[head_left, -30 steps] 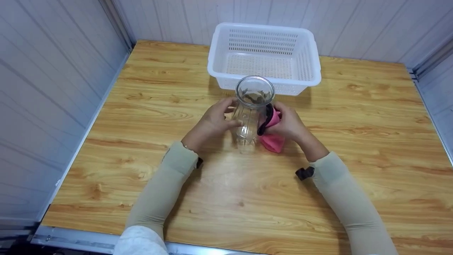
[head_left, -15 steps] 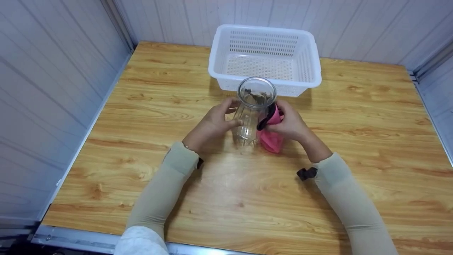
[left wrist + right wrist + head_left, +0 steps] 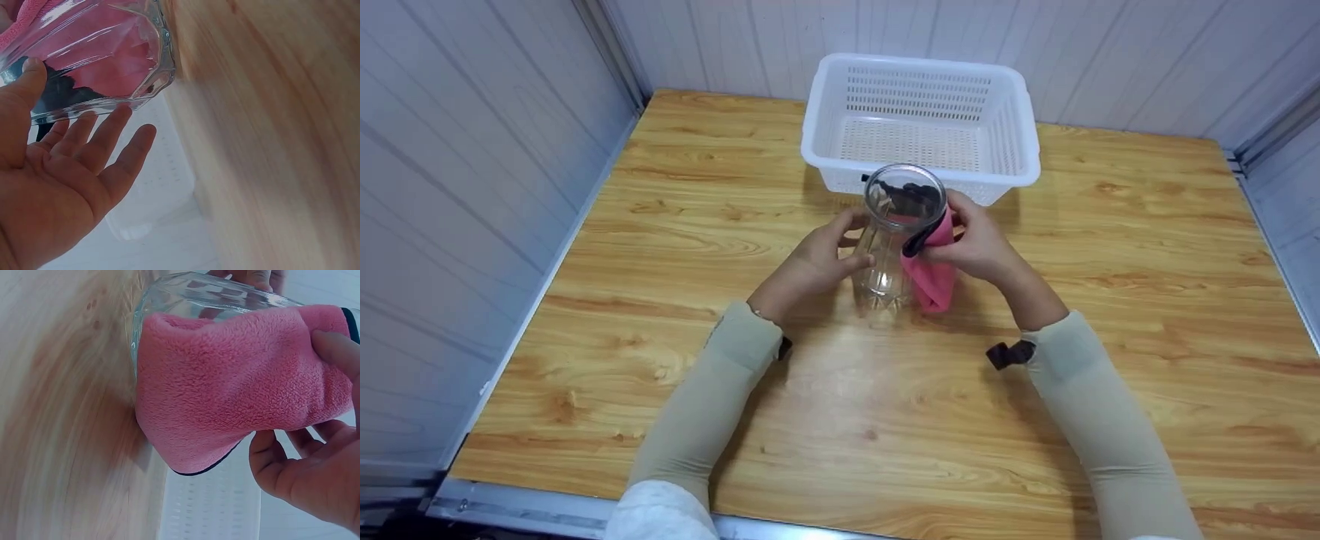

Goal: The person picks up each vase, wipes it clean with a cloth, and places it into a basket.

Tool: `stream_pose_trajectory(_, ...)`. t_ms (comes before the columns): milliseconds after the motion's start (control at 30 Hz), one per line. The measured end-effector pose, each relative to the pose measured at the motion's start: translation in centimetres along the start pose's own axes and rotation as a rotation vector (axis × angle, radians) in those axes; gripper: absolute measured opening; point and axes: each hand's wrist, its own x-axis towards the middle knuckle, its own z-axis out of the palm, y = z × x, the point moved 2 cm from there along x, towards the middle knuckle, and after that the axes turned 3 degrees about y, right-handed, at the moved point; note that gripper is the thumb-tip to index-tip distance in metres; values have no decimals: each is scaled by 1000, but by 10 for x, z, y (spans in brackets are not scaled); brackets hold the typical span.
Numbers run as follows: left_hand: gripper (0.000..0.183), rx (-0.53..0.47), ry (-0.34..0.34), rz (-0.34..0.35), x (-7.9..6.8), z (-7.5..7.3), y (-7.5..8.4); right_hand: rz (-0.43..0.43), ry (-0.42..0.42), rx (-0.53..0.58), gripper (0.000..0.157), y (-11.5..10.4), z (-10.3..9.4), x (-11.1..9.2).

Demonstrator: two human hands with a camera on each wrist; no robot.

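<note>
A clear fluted glass vase [image 3: 881,279] stands upright near the middle of the wooden table, its round mouth facing up. My left hand [image 3: 815,256] holds it from the left, thumb on the near side and fingers behind. In the left wrist view, the fingertips touch the glass [image 3: 163,70]. On the other side my right hand [image 3: 981,241] grips a pink cloth [image 3: 934,283] with a black edge, thumb in front, and lays it against the vase's right wall. Fluffy pink fabric [image 3: 236,377] covers much of the glass in the right wrist view.
Just behind the vase is a white perforated plastic basket [image 3: 994,178] with nothing in it. Pale panel walls [image 3: 720,45] stand behind and beside the wooden table [image 3: 840,420]. A metal rail [image 3: 525,510] runs along the table's front edge.
My right hand has slid the pink cloth upward and slightly away along the vase's right side; more black edging shows through the glass. The left hand and vase have stayed nearly still.
</note>
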Motion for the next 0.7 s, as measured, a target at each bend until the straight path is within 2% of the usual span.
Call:
stream_pose_trajectory(200,61,3,8,-7,-1,0,0,17,-60,-59,72,8,4,2)
stream_pose_trajectory(400,60,-40,-1,16,-4,3,1,12,-108,-79,76,26,10,1)
stream_pose_trajectory(533,60,-38,1,2,-4,3,0,-13,-119,-134,80,35,14,-1)
stream_pose_trajectory(700,60,-34,2,-16,-3,3,0,-1,-114,-173,85,38,15,-2)
